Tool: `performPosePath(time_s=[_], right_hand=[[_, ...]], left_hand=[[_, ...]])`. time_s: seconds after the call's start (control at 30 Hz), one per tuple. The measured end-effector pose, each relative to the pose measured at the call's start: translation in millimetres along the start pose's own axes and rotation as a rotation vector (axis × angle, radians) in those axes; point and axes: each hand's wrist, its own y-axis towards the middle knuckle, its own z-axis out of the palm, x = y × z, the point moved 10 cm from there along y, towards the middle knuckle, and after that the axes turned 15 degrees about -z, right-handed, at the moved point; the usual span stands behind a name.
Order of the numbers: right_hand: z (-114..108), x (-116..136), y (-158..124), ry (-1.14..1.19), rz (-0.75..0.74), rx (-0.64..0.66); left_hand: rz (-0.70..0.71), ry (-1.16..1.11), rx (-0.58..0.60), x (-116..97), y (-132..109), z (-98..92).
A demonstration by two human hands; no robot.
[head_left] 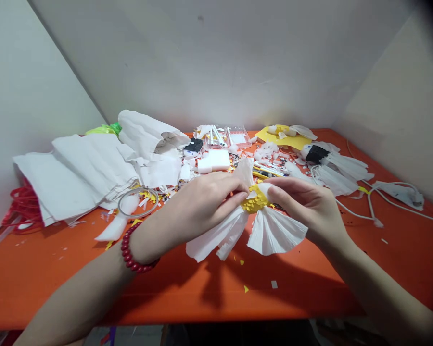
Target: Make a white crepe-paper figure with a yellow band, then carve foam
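Both my hands hold a small paper craft figure above the orange table. The figure has pleated white tissue fanning down and a yellow scalloped band around its middle. My left hand, with a dark red bead bracelet on the wrist, pinches the band from the left. My right hand grips it from the right, thumb on the yellow band.
A stack of white tissue sheets lies at the left over red string. A clear tape ring, white foam blocks, a clear box of pens, finished white figures, yellow paper and a white cable lie beyond.
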Motion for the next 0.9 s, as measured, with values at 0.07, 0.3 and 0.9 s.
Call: performPosePath(time_s=[0.07, 0.3, 0.9], right_hand=[[-1, 4, -1, -0.032, -0.04, -0.019], [0, 13, -3, -0.105, -0.141, -0.04], [1, 15, -3, -0.002, -0.317, -0.018]], left_hand=[[0.031, -0.007, -0.05, -4, -2, -4.0], [0.022, 0.054, -0.079, -5, -5, -1.3], [-0.357, -0.301, 0.065, 46, 8, -1.1]])
